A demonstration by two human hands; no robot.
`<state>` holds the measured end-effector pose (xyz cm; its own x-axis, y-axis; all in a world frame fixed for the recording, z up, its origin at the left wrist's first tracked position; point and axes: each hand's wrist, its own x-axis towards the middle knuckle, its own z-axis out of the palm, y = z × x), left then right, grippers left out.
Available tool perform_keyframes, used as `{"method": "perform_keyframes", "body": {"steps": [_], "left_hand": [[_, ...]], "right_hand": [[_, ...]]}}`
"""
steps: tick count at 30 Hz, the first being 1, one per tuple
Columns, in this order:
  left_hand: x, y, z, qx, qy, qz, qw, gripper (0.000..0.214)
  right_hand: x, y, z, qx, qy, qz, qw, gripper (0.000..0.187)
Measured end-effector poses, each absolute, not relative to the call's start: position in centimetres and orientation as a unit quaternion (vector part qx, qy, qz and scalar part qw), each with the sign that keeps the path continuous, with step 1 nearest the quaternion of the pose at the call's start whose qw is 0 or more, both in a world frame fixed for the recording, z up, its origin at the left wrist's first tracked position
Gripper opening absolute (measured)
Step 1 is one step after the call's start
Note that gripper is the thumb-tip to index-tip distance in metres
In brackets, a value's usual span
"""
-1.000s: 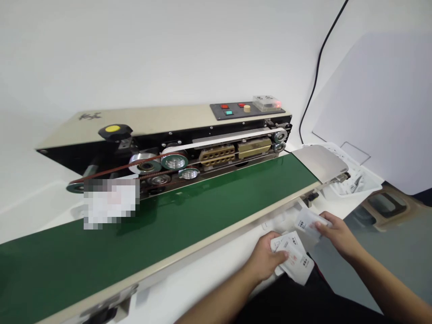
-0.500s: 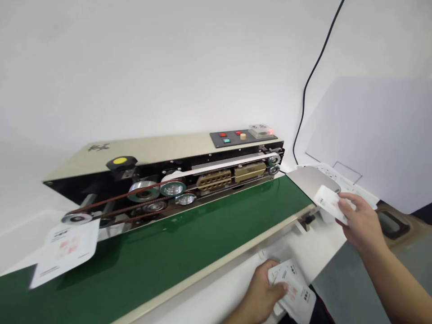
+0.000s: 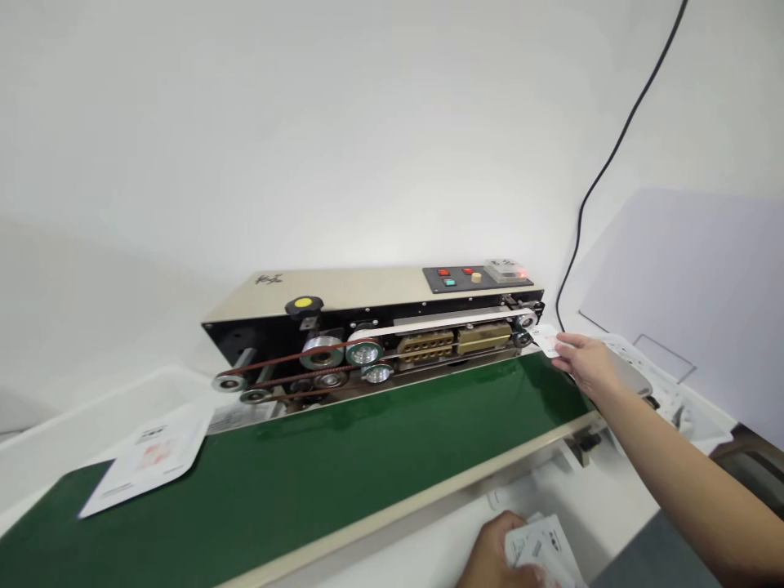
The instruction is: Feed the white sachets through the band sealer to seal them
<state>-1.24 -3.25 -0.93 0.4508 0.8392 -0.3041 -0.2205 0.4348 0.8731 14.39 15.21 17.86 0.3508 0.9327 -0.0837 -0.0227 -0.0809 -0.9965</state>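
Note:
My right hand (image 3: 581, 359) pinches a small white printed pouch (image 3: 547, 339), whose edge is at the rollers on the right end of the band sealer (image 3: 343, 290). Below the front rail, at the bottom of the view, my left hand (image 3: 499, 555) is closed on several white pouches (image 3: 545, 549), fanned slightly. Another white pouch (image 3: 153, 453) with a pink print lies on the left end of the green conveyor belt (image 3: 380, 449), partly over its far edge.
A white bin (image 3: 110, 408) stands behind the belt's left end. Beyond my right arm is a white tray (image 3: 704, 425) with pouches in it. The sealer's control panel (image 3: 478, 278) has a lit red light. A black cable (image 3: 612, 155) runs down the wall.
My right hand has brought its pouch leftward from beside the machine to the sealer's right-end rollers. The pouch on the belt has moved left, off the belts' end. The view has shifted.

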Motion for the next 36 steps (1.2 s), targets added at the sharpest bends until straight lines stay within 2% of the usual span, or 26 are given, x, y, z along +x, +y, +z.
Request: {"method": "perform_keyframes", "body": {"steps": [8,19,21,24,27,30,34,36], "left_hand": [[-1.5,-3.5,-1.6,0.381,0.378,0.352,0.766,0.049],[-1.1,-3.5,-1.9,0.379,0.393,0.350,0.761,0.051],[-1.0,-3.5,-1.7,0.367,0.413,0.346,0.758,0.053],[-1.0,-3.6,-1.4,0.355,0.425,0.335,0.762,0.055],[-1.2,-3.9,-1.1,0.361,0.383,0.352,0.774,0.056],[-1.2,-4.3,-1.0,0.355,0.341,0.373,0.787,0.064],[-1.0,-4.9,-0.4,0.339,0.340,0.368,0.796,0.079],[-1.0,-5.1,0.4,0.332,0.346,0.357,0.802,0.085]], "right_hand": [[13.2,15.6,18.1,-0.607,-0.416,0.438,0.516,0.020],[11.2,14.4,19.1,-0.619,-0.463,0.448,0.450,0.026],[11.7,13.5,19.2,-0.632,-0.502,0.388,0.444,0.031],[13.5,11.4,19.1,-0.646,-0.570,0.202,0.466,0.040],[15.7,8.1,17.7,-0.655,-0.601,0.071,0.452,0.032],[17.5,4.1,14.2,-0.610,-0.700,0.035,0.370,0.031],[18.8,-0.7,7.2,-0.538,-0.799,0.064,0.261,0.028],[19.0,-2.1,4.4,-0.506,-0.827,0.013,0.244,0.023]]}}
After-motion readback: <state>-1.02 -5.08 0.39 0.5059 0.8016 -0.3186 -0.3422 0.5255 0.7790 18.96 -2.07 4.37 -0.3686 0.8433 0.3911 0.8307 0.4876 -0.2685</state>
